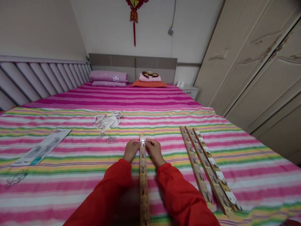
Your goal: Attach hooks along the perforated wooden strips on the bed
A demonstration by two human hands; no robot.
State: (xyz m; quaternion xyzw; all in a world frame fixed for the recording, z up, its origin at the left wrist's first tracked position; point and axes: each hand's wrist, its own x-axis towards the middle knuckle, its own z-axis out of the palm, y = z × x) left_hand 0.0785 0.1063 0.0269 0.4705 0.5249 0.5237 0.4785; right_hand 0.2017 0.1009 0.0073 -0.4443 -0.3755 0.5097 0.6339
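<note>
A long wooden strip (143, 180) with a row of small metal hooks lies lengthwise in front of me. At its far end, a small shiny silvery piece (143, 142) sits between my fingertips; its exact kind is too small to tell. My left hand (132, 150) pinches it from the left side, fingers closed. From the right, my right hand (154, 151) pinches its other edge, also closed. Both hands rest close to the strip, and red sleeves cover my forearms.
Three more hook strips (196, 163) lie at the right, the outermost carrying white cards (220, 176). Beyond my left hand are a pile of clear packets (107, 121) and a small packet (111, 139). A long printed card (43, 147) and a thin looped item (17, 178) lie left.
</note>
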